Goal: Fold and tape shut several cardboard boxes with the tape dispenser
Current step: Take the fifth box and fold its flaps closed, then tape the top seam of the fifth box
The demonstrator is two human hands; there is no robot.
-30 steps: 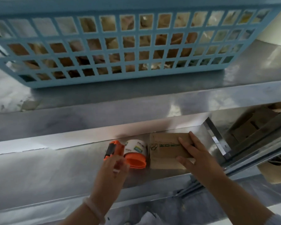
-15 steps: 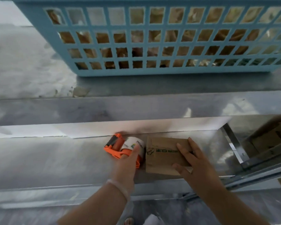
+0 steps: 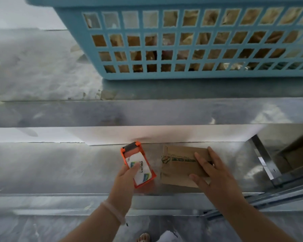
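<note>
An orange tape dispenser with a white roll stands on the lower metal shelf. My left hand grips its near end, fingers curled round the roll. Just to its right lies a small brown cardboard box with green print. My right hand rests on the box's right side, fingers spread and straight, thumb at the near edge. The box's right part is hidden under that hand.
A light blue lattice basket holding several brown cardboard pieces sits on the upper shelf. More cardboard boxes show behind a metal upright at the right. A foot appears on the floor below.
The dispenser has turned from lying crosswise to pointing away from me, now held in my left hand. The view has shifted left. My right hand stays on the box.
</note>
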